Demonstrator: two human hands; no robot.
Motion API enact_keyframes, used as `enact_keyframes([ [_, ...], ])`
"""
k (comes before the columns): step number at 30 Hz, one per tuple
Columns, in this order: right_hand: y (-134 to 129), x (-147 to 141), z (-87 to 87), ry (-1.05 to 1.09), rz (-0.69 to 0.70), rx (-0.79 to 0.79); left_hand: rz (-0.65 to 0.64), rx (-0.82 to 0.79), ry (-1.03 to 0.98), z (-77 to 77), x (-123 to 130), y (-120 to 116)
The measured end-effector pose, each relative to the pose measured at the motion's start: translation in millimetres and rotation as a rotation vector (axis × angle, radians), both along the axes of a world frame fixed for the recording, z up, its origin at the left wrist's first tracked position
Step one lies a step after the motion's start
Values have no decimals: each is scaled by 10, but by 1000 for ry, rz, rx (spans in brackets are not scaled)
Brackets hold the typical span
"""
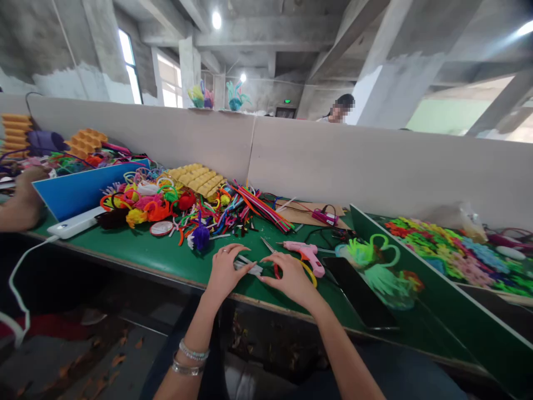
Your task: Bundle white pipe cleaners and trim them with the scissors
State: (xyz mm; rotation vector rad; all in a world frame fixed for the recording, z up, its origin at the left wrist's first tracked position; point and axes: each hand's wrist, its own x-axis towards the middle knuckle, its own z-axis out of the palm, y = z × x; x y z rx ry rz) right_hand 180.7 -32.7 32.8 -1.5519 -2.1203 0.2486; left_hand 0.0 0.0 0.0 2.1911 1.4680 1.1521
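Green tabletop. Pale strips sit between the hands, long axis roughly left-right. Left hand has its end pinched. Right hand curled at other end; can't tell if closed. Glue gun just beyond right hand.

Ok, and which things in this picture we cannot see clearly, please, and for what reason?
All in the head view:
- White pieces: number unclear; small, partly covered by the fingers of the left hand and right hand.
- Scissors: middle hidden by the right hand.
- Round label: print too small.
- Other person's arm: cut by the left edge.
- Person behind the partition: body hidden by it, face blurred.
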Motion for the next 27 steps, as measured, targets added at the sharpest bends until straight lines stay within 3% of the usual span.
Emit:
enact_keyframes([
  [27, 80, -70, -89, -226, 15, 92, -51, -115, 81, -12, 38, 9],
])
